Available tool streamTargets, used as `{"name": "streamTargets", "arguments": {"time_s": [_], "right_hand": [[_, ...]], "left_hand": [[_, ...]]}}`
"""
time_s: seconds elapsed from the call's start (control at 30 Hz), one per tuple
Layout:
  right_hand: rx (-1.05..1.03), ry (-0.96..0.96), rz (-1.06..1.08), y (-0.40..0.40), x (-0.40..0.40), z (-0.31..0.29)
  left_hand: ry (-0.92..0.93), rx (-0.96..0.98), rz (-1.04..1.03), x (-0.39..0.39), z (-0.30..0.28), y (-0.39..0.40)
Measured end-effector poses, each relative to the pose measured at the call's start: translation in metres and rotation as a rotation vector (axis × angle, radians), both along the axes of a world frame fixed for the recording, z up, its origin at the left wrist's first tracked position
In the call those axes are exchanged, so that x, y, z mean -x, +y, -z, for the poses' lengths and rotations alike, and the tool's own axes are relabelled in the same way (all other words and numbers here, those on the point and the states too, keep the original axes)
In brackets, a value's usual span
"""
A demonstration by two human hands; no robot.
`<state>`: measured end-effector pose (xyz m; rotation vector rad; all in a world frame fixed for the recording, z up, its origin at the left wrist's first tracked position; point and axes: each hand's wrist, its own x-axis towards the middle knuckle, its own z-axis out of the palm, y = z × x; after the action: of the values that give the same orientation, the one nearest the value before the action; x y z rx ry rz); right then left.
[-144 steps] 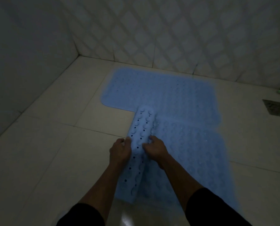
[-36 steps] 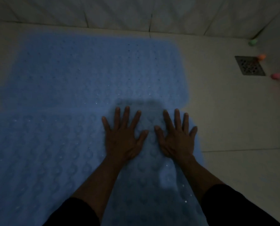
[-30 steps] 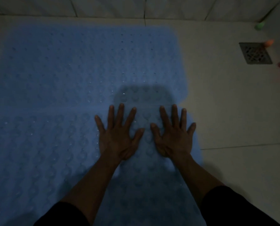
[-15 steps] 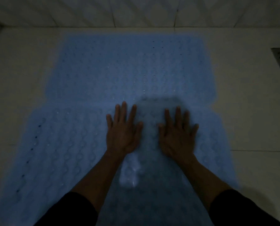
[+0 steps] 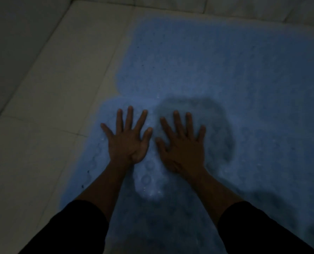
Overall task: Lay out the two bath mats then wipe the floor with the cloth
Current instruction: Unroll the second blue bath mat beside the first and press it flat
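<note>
Two light blue bubbled bath mats lie flat on the tiled floor, one behind the other. The far mat (image 5: 216, 57) reaches toward the back wall. The near mat (image 5: 262, 153) spreads under my arms. My left hand (image 5: 128, 140) presses palm down on the near mat close to its left edge, fingers spread. Just to its right, my right hand (image 5: 181, 143) also lies flat with fingers apart. Neither hand holds anything. No cloth is in view.
Pale floor tiles (image 5: 42, 107) lie bare to the left of the mats. The side wall (image 5: 15, 43) rises at far left and the back wall (image 5: 189, 4) runs along the top. A dark shadow falls on the mat beyond my right hand.
Both flat hands have slid left across the near mat toward its left edge. The view has swung left, so the drain is out of sight.
</note>
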<state>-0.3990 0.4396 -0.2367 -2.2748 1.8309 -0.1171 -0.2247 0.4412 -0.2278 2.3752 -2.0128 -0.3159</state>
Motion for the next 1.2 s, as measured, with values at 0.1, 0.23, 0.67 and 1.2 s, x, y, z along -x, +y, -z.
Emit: {"name": "streamTargets", "arguments": {"time_s": [0.1,0.23,0.67,1.2], "right_hand": [[0.001,0.014,0.017,-0.002,-0.001,-0.001],[-0.030,0.010,0.021,-0.003,-0.003,-0.002],[-0.105,-0.007,0.055,0.004,-0.007,-0.005],[-0.009,-0.010,-0.096,0.166,0.004,-0.009]], "left_hand": [[-0.009,0.001,-0.006,-0.003,0.003,-0.003],[0.011,0.024,0.002,-0.004,0.005,-0.003],[0.044,0.024,-0.011,-0.011,0.001,0.049],[0.026,-0.017,-0.132,0.000,-0.002,0.185]]}}
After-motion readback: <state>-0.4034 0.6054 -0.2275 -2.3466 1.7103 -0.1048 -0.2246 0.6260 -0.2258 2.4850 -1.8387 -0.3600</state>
